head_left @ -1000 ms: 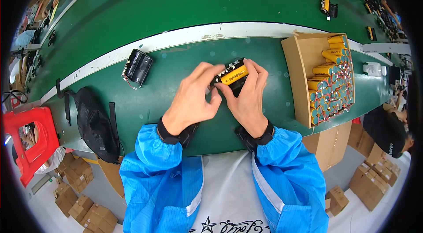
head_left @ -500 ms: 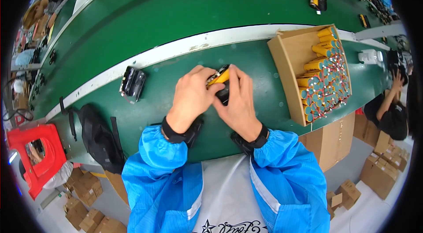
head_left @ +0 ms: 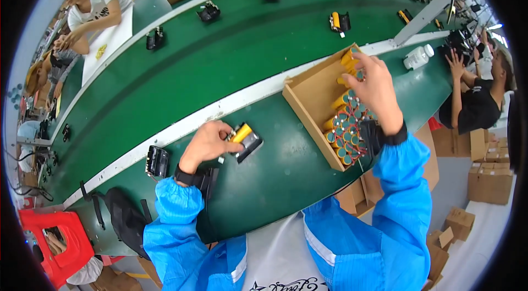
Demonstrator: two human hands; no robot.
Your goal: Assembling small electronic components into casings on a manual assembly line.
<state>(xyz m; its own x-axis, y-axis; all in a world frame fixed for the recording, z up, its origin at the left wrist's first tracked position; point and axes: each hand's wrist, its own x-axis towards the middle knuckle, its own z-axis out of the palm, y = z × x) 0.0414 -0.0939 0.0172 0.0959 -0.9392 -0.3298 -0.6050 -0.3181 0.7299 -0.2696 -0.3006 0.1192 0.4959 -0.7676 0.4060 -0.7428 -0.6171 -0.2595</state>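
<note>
Our right hand (head_left: 376, 90) shifts across to yellow cylindrical cells (head_left: 341, 149) in a brown cardboard box (head_left: 311, 127), its grip unclear. Our left hand (head_left: 208, 145) pinches a black plastic case (head_left: 253, 146) over the green table (head_left: 264, 192): likely light, stiff, best held by its rim.

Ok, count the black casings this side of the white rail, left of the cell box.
2: one black casing in the left hand, with a yellow cell; another casing farther left, near the rail. Any under the sleeves would be hidden.
</note>
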